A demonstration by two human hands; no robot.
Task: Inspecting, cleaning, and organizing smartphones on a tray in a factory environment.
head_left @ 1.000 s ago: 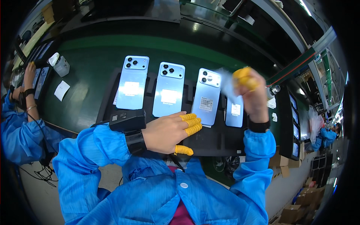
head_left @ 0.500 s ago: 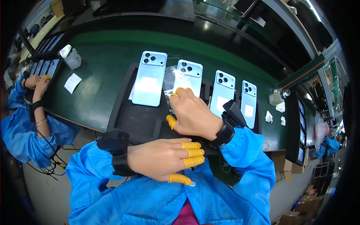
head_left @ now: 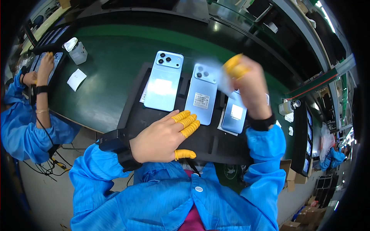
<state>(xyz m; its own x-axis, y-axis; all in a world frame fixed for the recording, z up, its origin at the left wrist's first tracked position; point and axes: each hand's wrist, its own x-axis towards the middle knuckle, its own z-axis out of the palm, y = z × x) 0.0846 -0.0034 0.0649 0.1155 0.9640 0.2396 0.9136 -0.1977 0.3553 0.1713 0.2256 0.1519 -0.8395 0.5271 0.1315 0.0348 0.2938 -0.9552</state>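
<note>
Blue phones lie back up in a black foam tray (head_left: 133, 119). The leftmost phone (head_left: 163, 82) rests high in the tray, and beside it a second phone (head_left: 201, 96) has a white printed label on its back. My left hand (head_left: 162, 134) is open, yellow-covered fingertips stretched out at the second phone's lower edge, thumb apart. Raised over the right side of the tray, my right hand (head_left: 248, 84) is smeared by motion, its yellow-covered fingers pinched on a clear plastic film (head_left: 224, 80). It partly covers the third phone (head_left: 234, 113) and nearly all of the one behind it.
On the left of the green table (head_left: 104, 57) stand a bottle (head_left: 78, 53) and a white paper piece (head_left: 76, 80). A co-worker's hands (head_left: 45, 69) handle phones at another tray. At right are a glass bottle (head_left: 287, 107) and a black tray of phones (head_left: 306, 134).
My right hand has risen up and right, away from the second phone, with the film. The second phone's label now shows. My left hand has moved up and left, to that phone's lower edge.
</note>
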